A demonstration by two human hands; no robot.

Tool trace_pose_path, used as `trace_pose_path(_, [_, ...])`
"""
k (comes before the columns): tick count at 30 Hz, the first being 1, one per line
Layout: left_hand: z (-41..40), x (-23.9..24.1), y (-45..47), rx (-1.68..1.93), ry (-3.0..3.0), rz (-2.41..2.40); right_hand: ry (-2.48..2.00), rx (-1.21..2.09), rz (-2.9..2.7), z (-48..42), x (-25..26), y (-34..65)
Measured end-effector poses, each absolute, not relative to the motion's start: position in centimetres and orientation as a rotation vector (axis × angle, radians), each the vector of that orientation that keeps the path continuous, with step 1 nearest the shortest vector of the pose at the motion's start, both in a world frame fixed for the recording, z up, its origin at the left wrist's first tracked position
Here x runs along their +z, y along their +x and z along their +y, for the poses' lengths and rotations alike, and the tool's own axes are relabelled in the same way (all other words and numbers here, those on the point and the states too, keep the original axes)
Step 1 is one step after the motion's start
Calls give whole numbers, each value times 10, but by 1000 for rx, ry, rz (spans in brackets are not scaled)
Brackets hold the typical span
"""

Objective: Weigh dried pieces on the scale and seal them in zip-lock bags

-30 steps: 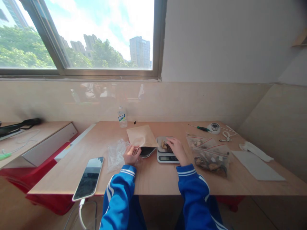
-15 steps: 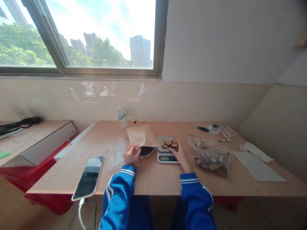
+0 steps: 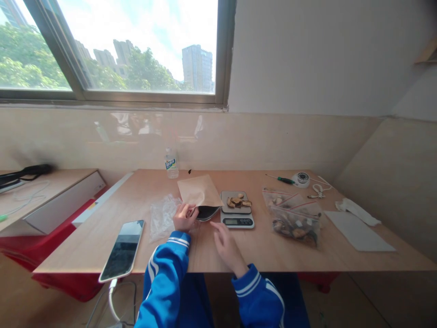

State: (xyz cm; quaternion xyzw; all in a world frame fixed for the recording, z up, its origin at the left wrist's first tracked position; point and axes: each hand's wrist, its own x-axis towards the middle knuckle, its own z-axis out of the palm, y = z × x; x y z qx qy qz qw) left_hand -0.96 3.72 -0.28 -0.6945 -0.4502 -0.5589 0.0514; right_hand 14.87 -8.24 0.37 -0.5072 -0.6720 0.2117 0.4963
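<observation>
My left hand [image 3: 185, 217] is closed on the near left corner of a brown paper pouch [image 3: 200, 190], whose open mouth shows a dark lining and faces me. Nearer to me than the pouch's mouth, my right hand [image 3: 223, 239] hangs over the table with fingers stretched out and nothing in them. Just right of the pouch stands a small digital kitchen scale [image 3: 238, 221]; the digits on its display are too small to read. Several dried mushroom slices [image 3: 236, 202] lie on its plate. Left of my left hand is crumpled clear plastic [image 3: 163, 218].
Zip bags of dried mushrooms [image 3: 295, 223] lie right of the scale. Behind them are a screwdriver [image 3: 286, 180] and a white camera [image 3: 302, 179] with a cable. A phone [image 3: 123, 250] sits front left, a bottle [image 3: 171, 164] at the back, a white sheet [image 3: 358, 231] far right.
My right hand has moved from the mushroom slices on the scale leftward and toward me, near the pouch's mouth. My left hand keeps its grip on the pouch. The view has shifted slightly.
</observation>
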Motion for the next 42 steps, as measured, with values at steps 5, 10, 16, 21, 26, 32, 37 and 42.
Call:
trace_pose_path(5, [32,-2,-11,-1697,-2043,-1414,-1209,491,-1730,-45,0,107])
trace_pose_path(10, [28,-2,-12,-1670,-2002,-1395,-1461,398,-1816,0,9,94])
trace_pose_path(16, [30,-1,-12,-1623,-1970,-1405,-1677,371,-1958,29,16,87])
trace_pose_path(21, [32,-3,-10,-1569,-2008,-1384,-1689,354,-1911,22,-3,87])
trace_pose_path(26, [31,-3,-10,-1549,-2049,-1354,-1648,345,-1888,20,-15,98])
trace_pose_path(32, [27,-1,-9,-1554,-2093,-1354,-1554,360,-1891,17,-15,104])
trace_pose_path(37, [28,-3,-9,-1557,-2096,-1348,-1508,434,-1759,14,-14,106])
trace_pose_path(42, [29,-3,-10,-1574,-2041,-1372,-1493,470,-1667,14,-15,104])
